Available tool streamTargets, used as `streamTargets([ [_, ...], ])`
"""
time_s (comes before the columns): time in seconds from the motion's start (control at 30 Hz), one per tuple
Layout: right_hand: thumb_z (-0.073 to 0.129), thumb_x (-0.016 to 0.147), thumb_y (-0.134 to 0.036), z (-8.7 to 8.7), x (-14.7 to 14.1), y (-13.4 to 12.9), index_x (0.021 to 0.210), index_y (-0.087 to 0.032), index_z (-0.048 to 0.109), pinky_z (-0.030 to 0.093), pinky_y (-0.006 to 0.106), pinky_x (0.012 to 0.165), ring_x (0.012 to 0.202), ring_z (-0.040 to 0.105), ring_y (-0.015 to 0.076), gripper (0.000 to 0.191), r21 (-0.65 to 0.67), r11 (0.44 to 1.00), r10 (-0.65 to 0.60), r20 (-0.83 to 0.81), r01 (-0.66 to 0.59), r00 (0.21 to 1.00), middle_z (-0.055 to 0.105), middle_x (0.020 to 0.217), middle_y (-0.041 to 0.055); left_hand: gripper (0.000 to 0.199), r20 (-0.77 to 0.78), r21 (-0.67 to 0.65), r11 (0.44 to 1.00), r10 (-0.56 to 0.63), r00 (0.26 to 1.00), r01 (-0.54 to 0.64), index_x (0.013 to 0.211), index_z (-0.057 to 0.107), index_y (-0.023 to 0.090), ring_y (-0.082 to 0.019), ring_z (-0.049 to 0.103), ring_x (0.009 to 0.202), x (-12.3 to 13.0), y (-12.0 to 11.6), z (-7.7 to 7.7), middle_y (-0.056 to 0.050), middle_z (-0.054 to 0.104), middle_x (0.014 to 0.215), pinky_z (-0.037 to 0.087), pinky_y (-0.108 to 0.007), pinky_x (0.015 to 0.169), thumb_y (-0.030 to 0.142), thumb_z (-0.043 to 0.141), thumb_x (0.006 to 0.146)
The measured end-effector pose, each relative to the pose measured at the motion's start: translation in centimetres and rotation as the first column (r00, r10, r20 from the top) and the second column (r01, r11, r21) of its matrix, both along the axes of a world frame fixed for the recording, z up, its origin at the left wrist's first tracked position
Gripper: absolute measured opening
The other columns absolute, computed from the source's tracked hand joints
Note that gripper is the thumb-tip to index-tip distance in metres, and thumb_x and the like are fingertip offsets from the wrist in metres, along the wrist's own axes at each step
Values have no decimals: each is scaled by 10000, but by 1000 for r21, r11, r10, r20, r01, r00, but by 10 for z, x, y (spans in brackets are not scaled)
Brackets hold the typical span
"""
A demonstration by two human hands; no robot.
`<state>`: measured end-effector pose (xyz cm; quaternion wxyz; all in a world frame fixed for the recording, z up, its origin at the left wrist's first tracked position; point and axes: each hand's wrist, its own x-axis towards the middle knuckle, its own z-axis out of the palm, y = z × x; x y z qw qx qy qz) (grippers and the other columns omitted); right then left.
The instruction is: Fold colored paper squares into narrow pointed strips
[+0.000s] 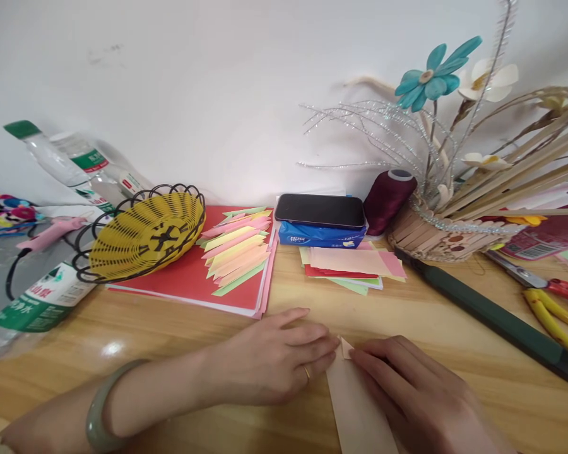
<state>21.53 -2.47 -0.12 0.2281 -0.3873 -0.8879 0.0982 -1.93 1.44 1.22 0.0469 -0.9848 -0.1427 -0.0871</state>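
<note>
My left hand (274, 359) lies palm down on the wooden table (170, 340), fingertips pressing the top corner of a pale peach paper strip (355, 410). My right hand (411, 391) rests on the same strip from the right, its fingertips pinching a small folded tip at the strip's upper end. The two hands almost touch there. A green bangle sits on my left wrist. Behind my hands lies a fan of folded coloured paper pieces (236, 249) on red sheets (189, 277).
A yellow wire basket (144, 236) leans at left among plastic bottles (38, 302). A phone (319, 210) lies on a blue tissue pack, beside a maroon thread spool (387, 198). Loose coloured sheets (355, 265), a stick basket with flowers (435, 233), a dark ruler (497, 318) and yellow pliers (553, 312) lie right.
</note>
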Motion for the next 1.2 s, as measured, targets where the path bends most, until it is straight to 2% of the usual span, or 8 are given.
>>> streamTargets([
  [0.17, 286, 941, -146, 1, -2, 0, 1040, -178, 533, 497, 260, 695, 810, 579, 145, 268, -18, 1000, -2, 20, 2, 1000, 591, 896, 62, 345, 22, 4, 1000, -7, 1000, 7, 1212, 509, 93, -160, 459, 1126, 0, 2, 0, -35, 560, 1241, 319, -354, 1029, 138, 268, 970],
  [0.37, 280, 924, -128, 2, -3, 2, 1043, -162, 561, 510, 261, 675, 798, 589, 154, 307, 42, 999, 20, 34, -21, 999, 609, 880, 77, 333, 48, 43, 999, 3, 999, -5, 1182, 532, 74, -173, 481, 1084, 3, -3, -1, -55, 571, 1218, 365, -356, 983, 141, 291, 961],
  [0.6, 265, 917, -116, 0, -2, 0, 1069, -167, 560, 511, 272, 700, 822, 587, 163, 337, 45, 999, 1, 40, -3, 999, 608, 913, 87, 327, 118, 10, 999, 47, 992, -49, 1129, 557, 19, -172, 526, 908, 12, -11, -1, -75, 634, 1027, 435, -316, 849, 110, 314, 930],
  [0.73, 292, 907, -107, 1, -4, -1, 1124, -187, 544, 516, 278, 701, 832, 588, 163, 342, 33, 999, -7, 39, 5, 999, 612, 932, 85, 332, 139, 12, 998, 57, 989, -60, 1156, 535, 22, -184, 520, 957, 12, -11, -2, -81, 619, 1031, 422, -323, 880, 116, 296, 946],
  [0.93, 331, 867, -95, 0, -3, -1, 1135, -184, 549, 523, 290, 704, 834, 594, 167, 357, 34, 999, -4, 16, 4, 1000, 622, 944, 91, 280, 65, -25, 997, 79, 995, -78, 1171, 523, 61, -168, 510, 953, 13, -9, -5, -61, 586, 1017, 425, -314, 890, 160, 397, 941],
  [1.2, 325, 869, -90, -5, 0, 0, 1214, -190, 496, 521, 308, 706, 857, 580, 179, 398, -19, 1000, 16, 4, -16, 1000, 606, 949, 90, 272, 78, -44, 996, 76, 994, -73, 1154, 538, 83, -165, 512, 949, 14, -8, -3, -59, 586, 1018, 427, -314, 890, 159, 374, 950],
])
